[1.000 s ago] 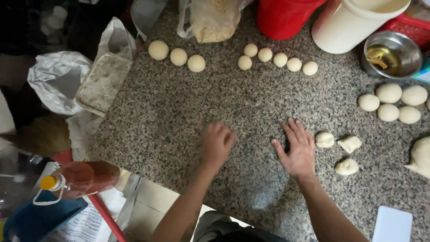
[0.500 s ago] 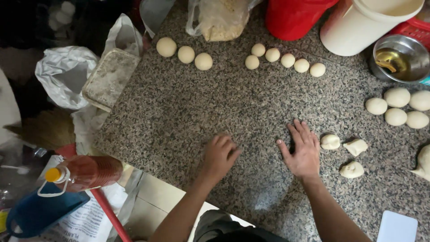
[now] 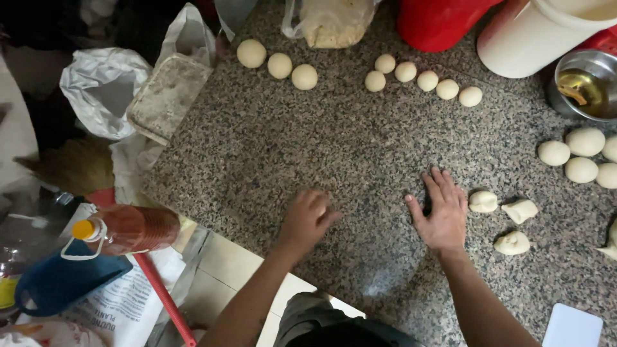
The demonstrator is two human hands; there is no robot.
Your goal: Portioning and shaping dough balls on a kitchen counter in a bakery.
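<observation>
From the head view, my left hand (image 3: 307, 218) cups loosely on the speckled desk (image 3: 270, 148), its grip curled, whatever lies under it hidden. My right hand (image 3: 442, 213) rests flat, grip spread and holding nothing (three rough dough pieces (image 3: 483, 201) sit just beside it). Rolled dough balls (image 3: 418, 78) line the far edge.

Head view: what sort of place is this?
Probably a small kitchen or food-prep spot where dough is portioned: a speckled stone counter carries rows of dough balls, rough dough pieces lie beside the right hand, and a steel bowl stands nearby.
</observation>
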